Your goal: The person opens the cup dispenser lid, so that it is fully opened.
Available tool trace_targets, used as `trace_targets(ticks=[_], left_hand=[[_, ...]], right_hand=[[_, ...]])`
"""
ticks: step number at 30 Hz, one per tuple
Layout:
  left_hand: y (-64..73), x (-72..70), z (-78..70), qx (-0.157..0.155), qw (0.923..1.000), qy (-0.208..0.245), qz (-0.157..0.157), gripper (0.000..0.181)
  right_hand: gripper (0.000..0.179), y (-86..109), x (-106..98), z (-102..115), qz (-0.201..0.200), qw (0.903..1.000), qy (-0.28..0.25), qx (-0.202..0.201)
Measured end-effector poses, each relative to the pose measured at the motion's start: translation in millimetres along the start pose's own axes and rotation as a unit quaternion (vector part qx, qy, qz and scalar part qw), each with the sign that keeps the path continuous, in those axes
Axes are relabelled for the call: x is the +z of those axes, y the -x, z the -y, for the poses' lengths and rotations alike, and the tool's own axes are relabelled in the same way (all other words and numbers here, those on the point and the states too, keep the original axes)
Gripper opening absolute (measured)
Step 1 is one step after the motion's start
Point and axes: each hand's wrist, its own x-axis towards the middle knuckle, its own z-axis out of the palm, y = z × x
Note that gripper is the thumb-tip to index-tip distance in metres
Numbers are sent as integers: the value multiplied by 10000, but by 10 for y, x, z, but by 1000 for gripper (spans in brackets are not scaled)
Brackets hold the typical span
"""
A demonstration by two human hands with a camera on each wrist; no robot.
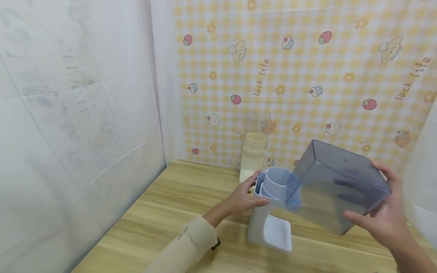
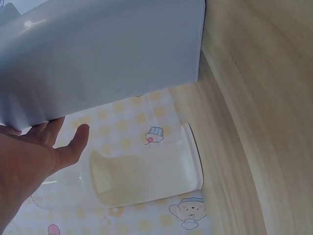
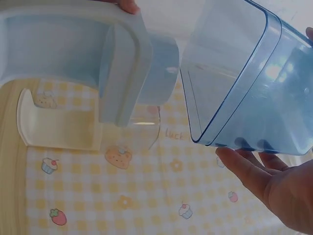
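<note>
A pale blue-grey dispenser base [image 1: 257, 223] stands on the table, with a round collar [image 1: 278, 182] rising from its top and a tray low at the front. My left hand [image 1: 240, 199] holds the upper left side of this base, thumb at the near side and fingers at the far side. Tilted in the air to the right, a see-through blue-grey box [image 1: 338, 185] is gripped by my right hand [image 1: 385, 212] at its far right end. In the right wrist view, the open rim of the box [image 3: 244, 73] faces the collar [image 3: 164, 68].
Behind the base, a cream dispenser [image 1: 252, 163] with a clear upper container [image 1: 257, 121] stands near the back of the wooden table [image 1: 153, 212]. A yellow checked cloth [image 1: 300, 68] hangs at the back, and a white curtain [image 1: 85, 94] hangs on the left.
</note>
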Motion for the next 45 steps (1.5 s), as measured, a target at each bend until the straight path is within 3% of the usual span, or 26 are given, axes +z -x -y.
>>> trace_targets(ticks=[9, 15, 18, 22, 24, 26, 29, 31, 38, 45], left_hand=[[-38, -87, 37, 16, 9998, -97, 178, 100], [-43, -158, 37, 160, 9994, 120, 285, 106], [-41, -198, 18, 197, 9990, 127, 371, 106], [-40, -241, 25, 261, 9993, -30, 258, 95], [-48, -258, 39, 278, 9994, -117, 161, 88], [-59, -271, 56, 321, 9993, -182, 96, 83], [-74, -288, 75, 436, 9987, -260, 41, 81], [-81, -299, 85, 524, 9982, -304, -8, 80], [-107, -342, 123, 597, 9981, -167, 15, 68], [-162, -388, 243, 707, 9968, 306, 212, 94]], right_hand=[[112, 120, -93, 97, 186, 9998, 65, -25], [121, 285, -166, 180, 419, 9920, 956, 706], [120, 375, -205, 158, 693, 9874, 1128, 869], [120, 511, -272, 94, 919, 9813, 1300, 1078], [120, 586, -293, 70, 968, 9712, 1681, 1384], [121, 646, -297, 42, 1059, 9533, 2277, 1677], [122, 697, -260, -16, 1276, 9296, 2929, 1838], [122, 713, -215, -55, 1406, 9229, 3082, 1830], [113, 756, -22, -157, 1695, 9257, 2868, 1792], [106, 820, 42, -277, 1896, 9265, 2764, 1708]])
